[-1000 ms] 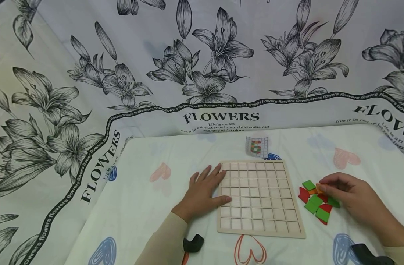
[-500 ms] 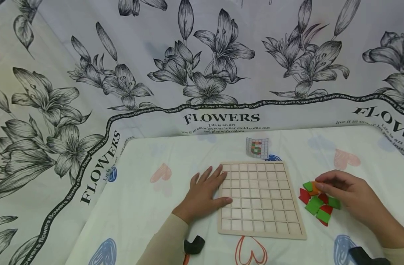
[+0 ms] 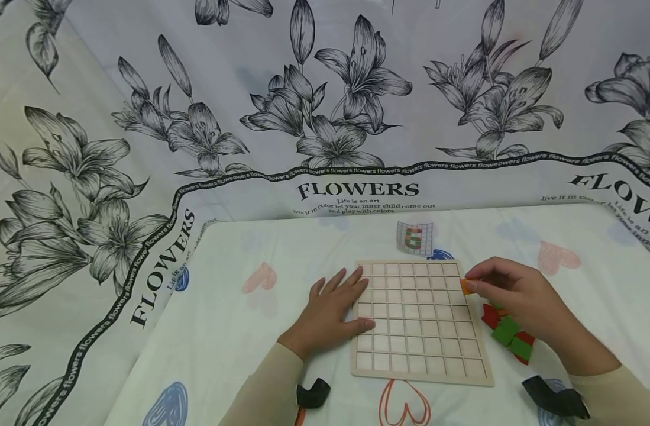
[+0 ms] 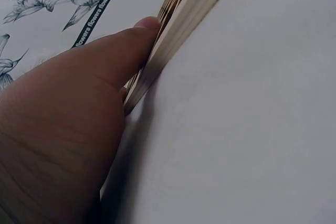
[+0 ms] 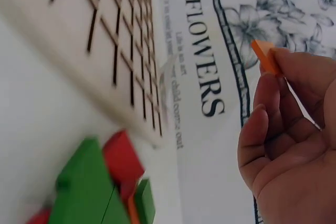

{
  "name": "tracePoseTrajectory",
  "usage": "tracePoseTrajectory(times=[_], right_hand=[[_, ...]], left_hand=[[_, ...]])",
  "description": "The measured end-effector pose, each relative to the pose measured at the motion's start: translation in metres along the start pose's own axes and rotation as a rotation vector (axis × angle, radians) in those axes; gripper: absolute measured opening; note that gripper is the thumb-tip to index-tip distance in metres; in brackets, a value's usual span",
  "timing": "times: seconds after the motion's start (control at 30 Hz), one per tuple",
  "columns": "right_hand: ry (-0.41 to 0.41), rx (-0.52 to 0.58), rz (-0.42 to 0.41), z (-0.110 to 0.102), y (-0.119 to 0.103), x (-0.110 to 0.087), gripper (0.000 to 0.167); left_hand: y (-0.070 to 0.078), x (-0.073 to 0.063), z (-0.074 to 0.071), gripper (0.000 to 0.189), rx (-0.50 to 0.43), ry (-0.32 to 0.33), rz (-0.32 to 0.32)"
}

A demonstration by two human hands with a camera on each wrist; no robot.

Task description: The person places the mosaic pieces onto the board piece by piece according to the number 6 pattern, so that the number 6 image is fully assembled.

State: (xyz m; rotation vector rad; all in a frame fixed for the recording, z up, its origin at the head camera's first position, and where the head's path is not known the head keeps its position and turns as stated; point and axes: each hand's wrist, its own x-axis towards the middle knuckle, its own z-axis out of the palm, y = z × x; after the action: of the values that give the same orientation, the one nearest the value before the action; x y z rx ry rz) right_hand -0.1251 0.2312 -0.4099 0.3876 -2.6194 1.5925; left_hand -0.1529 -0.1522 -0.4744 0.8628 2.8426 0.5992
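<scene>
A pale wooden grid board (image 3: 417,319) lies flat on the table. My left hand (image 3: 327,313) rests on its left edge with fingers spread; in the left wrist view the thumb (image 4: 142,35) lies over the board's rim (image 4: 173,40). Between thumb and fingertips my right hand (image 3: 521,293) pinches an orange tile (image 3: 465,287) at the board's upper right edge. The right wrist view shows that orange tile (image 5: 266,57) held on its edge, the other fingers curled loosely. Below the right hand sits a pile of green tiles (image 3: 505,330) and red tiles (image 3: 490,315), partly hidden by it.
Behind the board stands a small card (image 3: 415,238) with a coloured grid pattern. The table has a white cloth (image 3: 223,343) printed with hearts, and a flower-printed sheet (image 3: 271,136) hangs behind. Black straps (image 3: 313,393) show near both wrists.
My right hand has lifted an orange tile off the pile and moved it left and away from me, to the board's right edge. The left hand has stayed in place.
</scene>
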Motion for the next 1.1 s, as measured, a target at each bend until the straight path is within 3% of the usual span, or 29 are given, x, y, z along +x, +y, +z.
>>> tracePoseTrajectory(times=[0.3, 0.63, 0.9, 1.1], right_hand=[[-0.034, 0.069, -0.068, 0.026, -0.021, 0.024, 0.009], [-0.028, 0.107, -0.037, 0.047, -0.029, 0.044, 0.016], [-0.038, 0.161, 0.055, 0.062, -0.012, 0.050, 0.020], [-0.053, 0.121, 0.057, 0.073, 0.009, 0.052, 0.017]], left_hand=[[0.000, 0.000, 0.000, 0.093, 0.023, 0.002, 0.011], [0.001, 0.000, -0.002, 0.093, 0.031, -0.007, 0.004], [0.003, 0.000, -0.002, 0.092, 0.033, -0.014, 0.003], [0.003, 0.001, -0.002, 0.092, 0.035, -0.022, -0.001]])
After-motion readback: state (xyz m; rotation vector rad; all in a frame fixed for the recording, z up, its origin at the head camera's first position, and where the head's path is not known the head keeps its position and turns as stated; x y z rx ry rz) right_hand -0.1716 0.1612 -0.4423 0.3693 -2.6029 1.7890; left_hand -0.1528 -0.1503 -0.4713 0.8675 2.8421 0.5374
